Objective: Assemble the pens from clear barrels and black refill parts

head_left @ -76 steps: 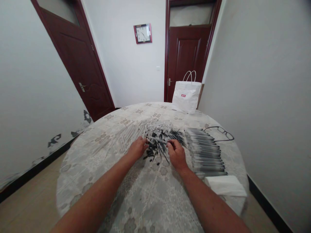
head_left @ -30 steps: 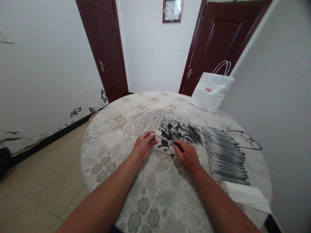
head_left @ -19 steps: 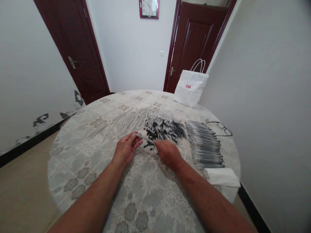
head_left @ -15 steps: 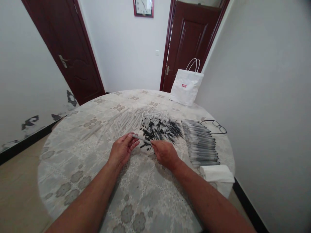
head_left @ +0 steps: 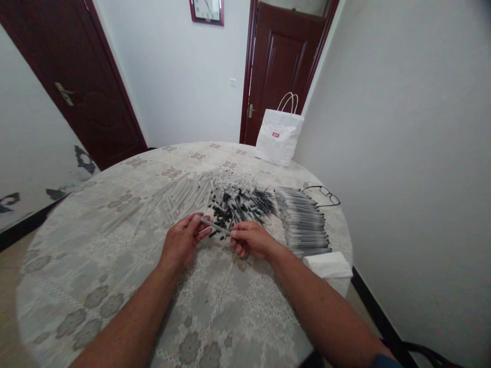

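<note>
My left hand (head_left: pixel 180 242) and my right hand (head_left: pixel 250 239) meet over the round table (head_left: pixel 95 266), each pinching one end of a thin clear pen barrel (head_left: pixel 215 227). Just beyond the hands lies a heap of small black pen parts and refills (head_left: pixel 240 204). To its left spreads a pile of clear empty barrels (head_left: pixel 180 194). At the right a neat row of finished pens (head_left: pixel 303 225) lies side by side.
A white paper bag (head_left: pixel 278 135) stands at the table's far edge. Spectacles (head_left: pixel 324 194) lie beyond the pen row, and a folded white tissue (head_left: pixel 328 263) sits at the near right edge. Dark red doors and a wall clock are behind.
My hands have come back from the black heap toward me with the barrel held between them, the right hand now gripping its end. The view has swung to the right.
</note>
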`<state>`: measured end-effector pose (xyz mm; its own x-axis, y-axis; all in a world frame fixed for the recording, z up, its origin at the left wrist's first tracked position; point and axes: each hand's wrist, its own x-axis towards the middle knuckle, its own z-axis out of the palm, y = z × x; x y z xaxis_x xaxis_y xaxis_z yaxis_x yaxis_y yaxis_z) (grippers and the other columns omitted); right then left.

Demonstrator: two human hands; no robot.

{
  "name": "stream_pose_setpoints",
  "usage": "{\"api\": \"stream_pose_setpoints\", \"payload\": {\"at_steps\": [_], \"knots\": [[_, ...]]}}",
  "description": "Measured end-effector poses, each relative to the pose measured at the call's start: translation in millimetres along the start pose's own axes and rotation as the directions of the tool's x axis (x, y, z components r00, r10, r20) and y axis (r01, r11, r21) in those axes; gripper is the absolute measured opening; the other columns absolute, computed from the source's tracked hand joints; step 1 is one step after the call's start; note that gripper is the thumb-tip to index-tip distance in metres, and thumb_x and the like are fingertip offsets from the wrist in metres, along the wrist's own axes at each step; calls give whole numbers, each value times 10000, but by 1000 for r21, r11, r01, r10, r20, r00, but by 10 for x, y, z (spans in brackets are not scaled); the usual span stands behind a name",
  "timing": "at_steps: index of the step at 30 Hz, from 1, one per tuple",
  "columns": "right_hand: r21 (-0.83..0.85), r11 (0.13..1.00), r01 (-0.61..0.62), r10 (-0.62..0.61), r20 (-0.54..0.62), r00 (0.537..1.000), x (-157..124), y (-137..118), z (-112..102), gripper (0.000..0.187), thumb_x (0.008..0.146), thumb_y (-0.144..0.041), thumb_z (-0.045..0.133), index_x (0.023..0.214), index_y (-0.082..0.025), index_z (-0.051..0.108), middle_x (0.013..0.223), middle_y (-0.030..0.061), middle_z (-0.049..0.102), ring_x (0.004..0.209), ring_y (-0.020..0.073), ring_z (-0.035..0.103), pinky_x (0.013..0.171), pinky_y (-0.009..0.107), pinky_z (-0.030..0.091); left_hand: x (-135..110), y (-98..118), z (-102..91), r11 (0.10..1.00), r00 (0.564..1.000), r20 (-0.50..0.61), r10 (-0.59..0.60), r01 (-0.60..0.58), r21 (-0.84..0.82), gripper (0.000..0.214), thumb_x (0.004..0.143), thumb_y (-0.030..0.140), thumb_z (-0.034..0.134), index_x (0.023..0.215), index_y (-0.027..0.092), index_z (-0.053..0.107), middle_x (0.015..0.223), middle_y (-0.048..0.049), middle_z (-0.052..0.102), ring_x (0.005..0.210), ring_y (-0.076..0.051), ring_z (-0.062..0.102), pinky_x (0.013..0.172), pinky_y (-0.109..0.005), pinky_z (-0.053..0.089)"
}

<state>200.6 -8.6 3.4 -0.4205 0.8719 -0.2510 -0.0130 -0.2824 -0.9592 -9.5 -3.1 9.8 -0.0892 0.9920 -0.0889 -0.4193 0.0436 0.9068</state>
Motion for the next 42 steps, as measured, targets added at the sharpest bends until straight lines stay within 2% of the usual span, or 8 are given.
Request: {"api": "stream_pose_setpoints", "payload": {"at_steps": [3,6,8,12,15,22,26,42], "knots": [[-301,947,109,-120,-16,993,-44,-21,12,189,854,-354,607,914,-177,635,677,-23,654,522,91,575,505,187,440,-36,-57,61,999,999,50,-4,2,54,342,804,374,721,1043,138,659,1035,-124,727,917,-210,709,798,-344,599],[-663,692,286,-406,-30,913,-111,-93,70,132,886,-278,592,910,-191,688,775,-12,688,692,107,610,633,197,432,-104,-100,112,986,984,177,1,-31,166,400,798,435,719,1073,149,671,1039,-122,731,926,-237,709,809,-379,596],[-811,498,307,-489,30,872,-166,-170,87,131,896,-248,593,913,-196,712,846,6,701,797,127,620,716,216,427,-150,-101,131,966,974,227,10,-68,250,426,782,470,726,1068,156,692,999,-114,740,895,-242,711,797,-376,594],[-964,190,183,-417,90,904,-359,-400,-13,117,870,-265,652,893,-193,742,895,61,690,871,174,616,772,255,415,-185,-66,129,918,972,236,-16,-79,387,434,742,525,741,982,163,734,901,-105,751,774,-222,707,694,-307,572],[-992,75,103,-344,71,936,-604,-589,-220,101,864,-269,659,855,-210,740,849,57,684,817,177,612,738,262,404,-166,-67,109,903,974,227,-3,-95,418,438,740,558,725,934,166,736,891,-101,752,684,-195,680,620,-276,536],[-979,-40,-202,-503,-155,850,-1212,-671,-1050,177,905,-208,573,1019,-204,708,983,83,669,922,196,594,836,279,414,-116,-117,91,881,978,206,27,-121,457,434,740,581,704,854,163,733,766,-65,731,573,-158,609,561,-243,468],[-937,-139,-320,-458,-226,860,-1406,-558,-1387,184,914,-204,555,985,-204,725,969,93,660,990,213,572,887,290,405,-102,-115,87,855,973,229,34,-147,498,410,768,566,679,840,165,727,712,-48,709,560,-150,594,546,-234,440],[-916,-111,-384,-445,-300,844,-1347,-305,-1396,237,910,-190,525,1043,-203,722,1011,108,680,1005,227,581,865,293,412,-92,-115,77,836,973,224,56,-169,523,388,790,547,668,845,167,727,669,-41,695,545,-144,584,533,-231,432]]}}
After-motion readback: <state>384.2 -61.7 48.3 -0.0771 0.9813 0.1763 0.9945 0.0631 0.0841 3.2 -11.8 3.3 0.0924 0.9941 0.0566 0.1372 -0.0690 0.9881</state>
